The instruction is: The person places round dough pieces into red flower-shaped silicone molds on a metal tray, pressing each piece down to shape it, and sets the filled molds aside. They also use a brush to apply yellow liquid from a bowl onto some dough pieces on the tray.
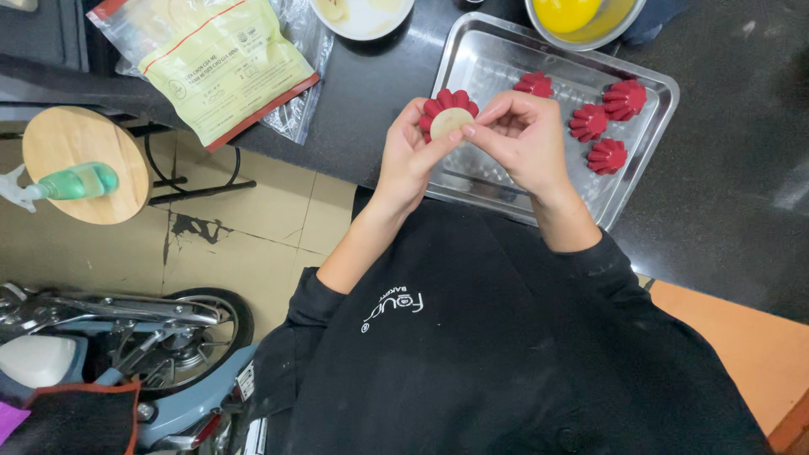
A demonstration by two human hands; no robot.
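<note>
My left hand [406,156] holds a red fluted mould [444,105] with a pale round of dough [452,122] lying in it. My right hand [521,139] meets it from the right, thumb and fingertips pressing on the dough's edge. Both hands hover over the near left part of a steel tray [480,63] on the dark counter. Several more red fluted moulds [608,126] lie on the tray's right half, apart from my hands.
A yellow-green bag in clear plastic [223,59] lies on the counter at left, a white plate [362,17] behind it. A steel bowl with yellow liquid [581,17] stands behind the tray. Below left are a round wooden stool [76,164] with a spray bottle [72,183] and a motorbike [126,354].
</note>
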